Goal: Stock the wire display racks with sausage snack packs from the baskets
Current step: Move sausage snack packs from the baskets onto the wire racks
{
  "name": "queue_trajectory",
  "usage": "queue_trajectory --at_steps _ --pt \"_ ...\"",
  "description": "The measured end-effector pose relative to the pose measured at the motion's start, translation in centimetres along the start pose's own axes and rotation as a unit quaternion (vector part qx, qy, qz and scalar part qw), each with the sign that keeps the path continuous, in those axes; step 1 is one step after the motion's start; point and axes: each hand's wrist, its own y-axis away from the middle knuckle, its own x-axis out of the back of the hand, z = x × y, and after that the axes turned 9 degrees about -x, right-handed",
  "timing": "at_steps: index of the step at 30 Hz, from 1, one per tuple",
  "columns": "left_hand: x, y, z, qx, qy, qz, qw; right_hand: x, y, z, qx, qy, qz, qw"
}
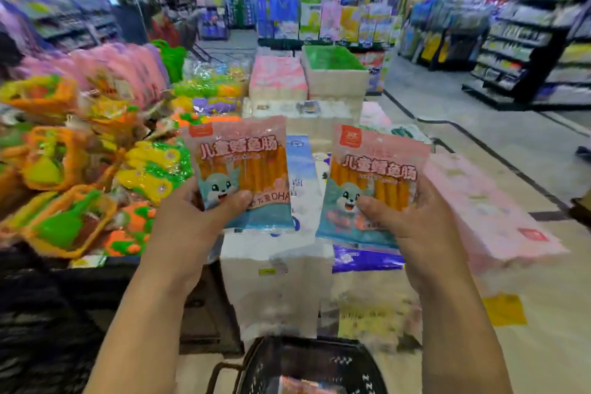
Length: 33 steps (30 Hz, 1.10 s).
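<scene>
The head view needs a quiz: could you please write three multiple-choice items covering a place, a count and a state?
1. Where is the black plastic shopping basket? A bottom centre; B top left corner; C right edge.
2. How many pink-and-blue sausage snack packs are held? A one; B two; C four.
3. What is the left hand doing? A hanging open; B gripping a pack; C pointing.
Key: A, it sits lowest in view; B, the right hand holds the second; B, thumb across the pack's front.
</scene>
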Motion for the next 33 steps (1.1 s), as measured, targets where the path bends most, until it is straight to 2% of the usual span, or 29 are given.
queue_trajectory --at_steps 11,17,23,33 --pt "7.4 9.1 2.8 0.031 -0.062 0.175 0.982 -6.2 2.5 1.7 -0.038 -0.012 -0.186 0.982" --pt "14.0 13.2 5.4 0.028 -0.081 0.253 0.964 -12.2 6.6 -0.2 -0.015 -0.004 -0.261 0.965" --pt "23.5 19.5 8.3 0.019 -0.077 0.315 0.946 -20.6 14.7 -1.0 0.015 0.01 -0.318 0.948" --pt "41.8 31.0 10.8 0.009 -0.061 0.421 0.905 -36.2 29.6 -0.1 0.0 -0.01 -0.388 0.922"
